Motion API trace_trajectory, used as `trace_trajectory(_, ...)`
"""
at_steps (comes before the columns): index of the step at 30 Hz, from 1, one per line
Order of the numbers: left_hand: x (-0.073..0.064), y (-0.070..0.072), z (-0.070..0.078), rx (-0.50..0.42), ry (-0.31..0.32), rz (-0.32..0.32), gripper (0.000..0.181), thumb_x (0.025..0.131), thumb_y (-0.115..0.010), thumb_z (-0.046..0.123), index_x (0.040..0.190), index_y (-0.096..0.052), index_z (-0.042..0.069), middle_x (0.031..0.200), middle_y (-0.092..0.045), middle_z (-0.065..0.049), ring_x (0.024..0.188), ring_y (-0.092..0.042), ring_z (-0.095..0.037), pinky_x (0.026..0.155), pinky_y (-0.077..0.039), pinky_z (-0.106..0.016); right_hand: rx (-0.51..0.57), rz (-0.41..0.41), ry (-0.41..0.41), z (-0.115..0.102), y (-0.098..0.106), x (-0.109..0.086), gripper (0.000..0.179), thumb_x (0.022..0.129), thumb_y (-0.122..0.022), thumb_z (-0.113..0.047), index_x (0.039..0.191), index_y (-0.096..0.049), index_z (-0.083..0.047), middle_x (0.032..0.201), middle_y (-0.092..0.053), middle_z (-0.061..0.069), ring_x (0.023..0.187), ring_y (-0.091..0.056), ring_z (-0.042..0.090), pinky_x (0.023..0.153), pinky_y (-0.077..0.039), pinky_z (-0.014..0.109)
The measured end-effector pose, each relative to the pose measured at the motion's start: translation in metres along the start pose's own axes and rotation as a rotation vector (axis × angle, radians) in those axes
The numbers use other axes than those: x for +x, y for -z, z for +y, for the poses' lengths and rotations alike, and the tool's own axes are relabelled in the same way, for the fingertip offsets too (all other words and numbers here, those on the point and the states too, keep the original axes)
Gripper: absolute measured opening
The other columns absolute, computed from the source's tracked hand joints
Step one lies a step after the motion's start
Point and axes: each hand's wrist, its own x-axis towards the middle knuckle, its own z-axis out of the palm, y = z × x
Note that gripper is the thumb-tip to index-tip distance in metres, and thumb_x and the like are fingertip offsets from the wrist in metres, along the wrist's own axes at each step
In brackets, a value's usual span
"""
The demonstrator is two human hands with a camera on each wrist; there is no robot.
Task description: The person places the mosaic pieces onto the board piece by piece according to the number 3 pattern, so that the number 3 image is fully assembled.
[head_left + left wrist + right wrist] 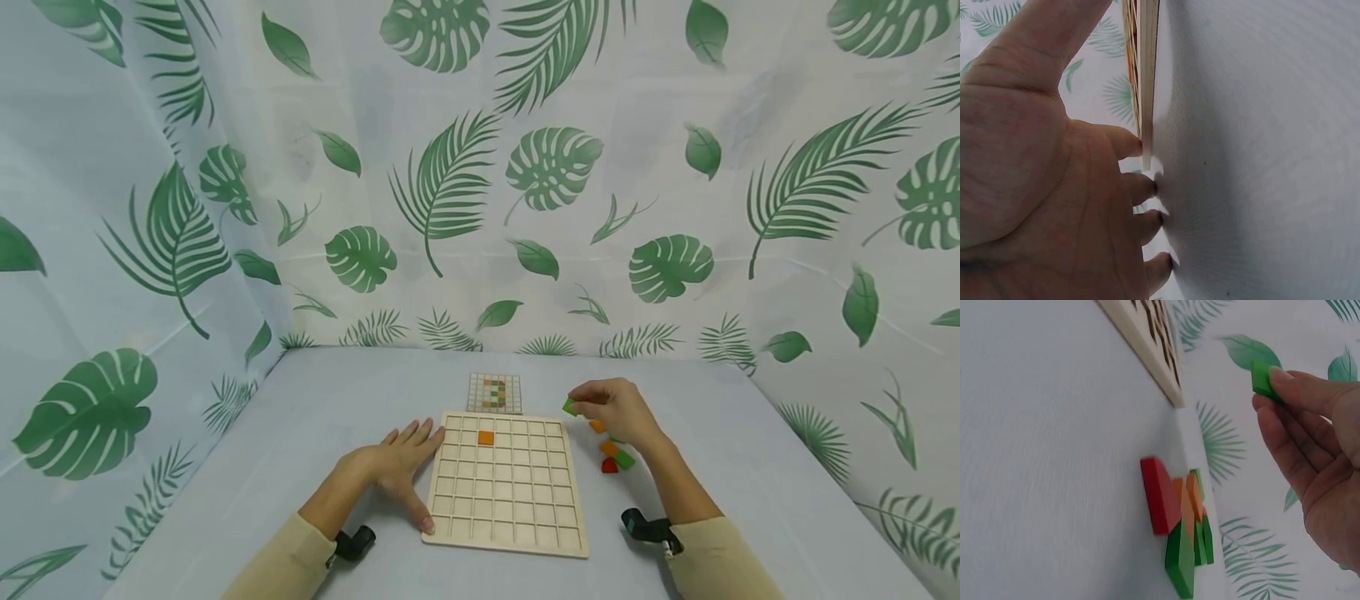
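A pale wooden grid board (504,502) lies on the table, with one orange square tile (486,437) in a cell of its upper part. My left hand (401,467) rests at the board's left edge, thumb at the near corner and fingers spread toward the far side. Above the table, right of the board's far corner, my right hand (617,410) pinches a green tile (1261,377) between thumb and fingers. Below that hand lie loose tiles: a red one (1159,497) with a rounded side, a green one (1180,559), and several orange and green others, partly overlapping.
Behind the board lies a small card (494,393) printed with a grid and a coloured pattern. A white cloth with green leaves hangs behind and at the sides of the pale table (360,375). Both wrists carry black cameras (645,527).
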Motion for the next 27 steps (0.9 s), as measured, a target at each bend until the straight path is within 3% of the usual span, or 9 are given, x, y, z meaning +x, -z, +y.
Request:
trace_trajectory(5, 0.000, -0.001, 0.001, -0.004, 0.004, -0.005, 0.146, 0.061, -0.092, 0.070, 0.169, -0.009, 0.016, 0.176, -0.002, -0.014, 0.163, -0.002, -0.036, 0.131, -0.010, -0.057, 0.108, 0.015, 0.055, -0.010, -0.003, 0.004, 0.019, 0.095, -0.075, -0.009, 0.113, -0.079, -0.001, 0.109, -0.079, 0.016, 0.093, -0.077, 0.029, 0.078, -0.065, 0.034)
trace_trajectory(10, 0.002, -0.001, 0.000, 0.004, 0.002, -0.004, 0.147, 0.060, -0.091, 0.071, 0.169, -0.008, 0.017, 0.176, -0.002, -0.014, 0.163, -0.002, -0.036, 0.131, -0.010, -0.058, 0.181, 0.032, 0.086, -0.016, -0.009, 0.012, 0.020, 0.097, -0.072, -0.005, 0.115, -0.078, 0.000, 0.114, -0.078, 0.018, 0.096, -0.076, 0.032, 0.079, -0.062, 0.025)
trace_trajectory(14, 0.003, -0.001, -0.002, 0.005, 0.002, -0.001, 0.148, 0.060, -0.091, 0.072, 0.169, -0.008, 0.017, 0.177, -0.001, -0.013, 0.163, -0.001, -0.036, 0.131, -0.010, -0.058, 0.213, 0.024, 0.078, -0.020, -0.018, 0.020, 0.020, 0.099, -0.069, -0.004, 0.117, -0.078, 0.000, 0.117, -0.076, 0.018, 0.100, -0.075, 0.023, 0.083, -0.061, 0.022)
trace_trajectory(19, 0.003, -0.002, -0.002, 0.001, 0.000, 0.001, 0.148, 0.060, -0.091, 0.072, 0.169, -0.008, 0.018, 0.177, -0.001, -0.013, 0.164, -0.001, -0.036, 0.131, -0.010, -0.058, 0.226, 0.017, 0.032, -0.029, -0.032, 0.028, 0.020, 0.099, -0.070, -0.008, 0.117, -0.078, -0.004, 0.117, -0.077, 0.014, 0.100, -0.075, 0.021, 0.090, -0.063, 0.039)
trace_trajectory(23, 0.004, -0.003, -0.002, 0.004, 0.003, 0.002, 0.147, 0.060, -0.091, 0.072, 0.169, -0.008, 0.018, 0.177, -0.002, -0.013, 0.164, -0.002, -0.036, 0.131, -0.010, -0.058, 0.270, -0.001, -0.011, -0.038, -0.042, 0.031, 0.017, 0.099, -0.072, -0.010, 0.114, -0.079, -0.007, 0.113, -0.078, 0.012, 0.101, -0.074, 0.033, 0.096, -0.058, 0.057)
trace_trajectory(27, 0.003, -0.002, -0.001, 0.004, 0.007, -0.001, 0.148, 0.060, -0.091, 0.072, 0.169, -0.008, 0.018, 0.177, -0.002, -0.013, 0.164, -0.001, -0.035, 0.131, -0.010, -0.057, 0.306, -0.050, -0.023, -0.046, -0.052, 0.032, 0.016, 0.099, -0.070, -0.009, 0.112, -0.079, -0.005, 0.109, -0.078, 0.014, 0.103, -0.071, 0.046, 0.097, -0.055, 0.062)
